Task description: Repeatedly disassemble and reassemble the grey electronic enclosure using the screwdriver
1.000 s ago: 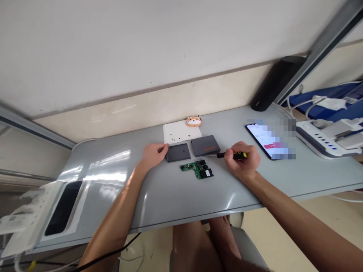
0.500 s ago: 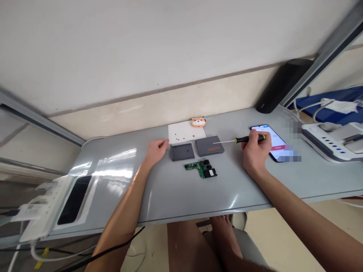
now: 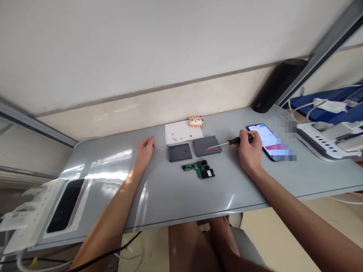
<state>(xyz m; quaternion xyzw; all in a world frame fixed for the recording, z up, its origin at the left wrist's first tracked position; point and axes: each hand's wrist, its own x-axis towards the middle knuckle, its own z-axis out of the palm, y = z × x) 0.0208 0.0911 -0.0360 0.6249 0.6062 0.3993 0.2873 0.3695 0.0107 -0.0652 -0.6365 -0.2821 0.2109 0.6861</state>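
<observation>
My right hand (image 3: 248, 153) grips a black and yellow screwdriver (image 3: 231, 142) whose thin shaft points left over a grey case half with orange markings (image 3: 207, 146). To its left lies a second dark grey case half (image 3: 179, 152). A green circuit board (image 3: 199, 169) with black ports lies in front of both. My left hand (image 3: 145, 150) rests on the grey table (image 3: 176, 192) left of the dark case half, apart from it, fingers loosely curled and holding nothing. A white paper sheet (image 3: 183, 133) behind the case halves carries several tiny black screws.
An orange animal-shaped trinket (image 3: 196, 121) sits at the paper's back edge. A lit phone (image 3: 268, 141) lies just right of my right hand. A black cylinder (image 3: 279, 84) leans at the back right. White power strips lie at far right (image 3: 326, 138) and far left (image 3: 34, 215).
My left hand let go of the dark case half and slid left, away from it. My right hand lifted the screwdriver, swung right toward the phone, then came slightly back left.
</observation>
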